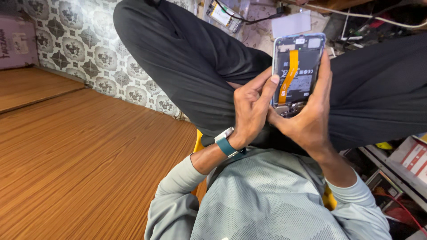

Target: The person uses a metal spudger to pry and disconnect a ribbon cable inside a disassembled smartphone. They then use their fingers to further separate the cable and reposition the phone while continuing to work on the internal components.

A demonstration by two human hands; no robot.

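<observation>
Nearest the camera, a grey knitted top is seen, its sleeves pushed back from both wrists, and a teal watch band (pixel 227 146) is worn on the left wrist. To the left, a wooden surface (pixel 89 160) with a strong orange-brown grain is spread out, and a second wooden step is raised behind it. Just above the chest, the two hands are brought together over black trousers (pixel 187 58). An opened phone (pixel 297 73), its back cover removed, is held upright and rests against the lap. The left hand (pixel 250 111) is closed along the phone's left edge, with a fingertip pressed on the frame. The right hand (pixel 311 111) is wrapped around the phone's lower right side, thumb at the bottom and fingers laid up the right edge. Inside the phone, an orange ribbon cable (pixel 289 75) is run diagonally over dark internal plates. To the right, open shelves or trays (pixel 400 164) are seen with a red and white box and a red wire; what else is in them cannot be told. Farther off, a patterned grey wall covering (pixel 80 40) is shown, and another bare phone part (pixel 224 15) with black cables lies beyond the knee.
</observation>
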